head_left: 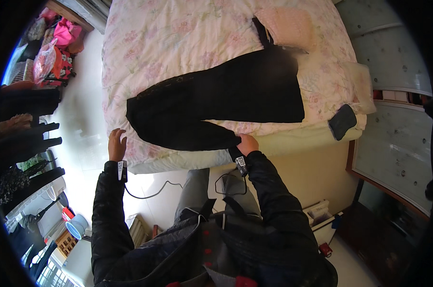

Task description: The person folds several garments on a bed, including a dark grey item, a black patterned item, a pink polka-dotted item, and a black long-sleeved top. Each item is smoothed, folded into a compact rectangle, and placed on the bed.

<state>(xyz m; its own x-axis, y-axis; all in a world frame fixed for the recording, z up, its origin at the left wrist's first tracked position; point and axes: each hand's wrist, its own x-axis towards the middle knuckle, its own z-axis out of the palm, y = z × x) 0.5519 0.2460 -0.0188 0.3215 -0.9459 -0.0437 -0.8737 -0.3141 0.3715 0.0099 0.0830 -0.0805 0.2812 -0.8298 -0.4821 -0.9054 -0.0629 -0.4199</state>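
A black long-sleeved garment (pixel 255 88) lies spread sideways across a floral bed cover, with a band of lace along its far left edge. One sleeve reaches toward me, and its end is at my right hand (pixel 248 144), whose fingers are closed on the cuff at the near bed edge. The other sleeve shows past the far side, its end next to a pink pillow (pixel 288 31). At the bed's near left corner my left hand (pixel 116 145) is raised, fingers apart and holding nothing, a little short of the garment.
The bed (pixel 154 28) fills the space ahead. A dark folded cloth (pixel 342 122) lies at its right edge, by frosted cabinet doors (pixel 393 134). Hanging clothes (pixel 27 138) and bags (pixel 54 60) line the left. A cable (pixel 152 197) hangs from my left wrist device.
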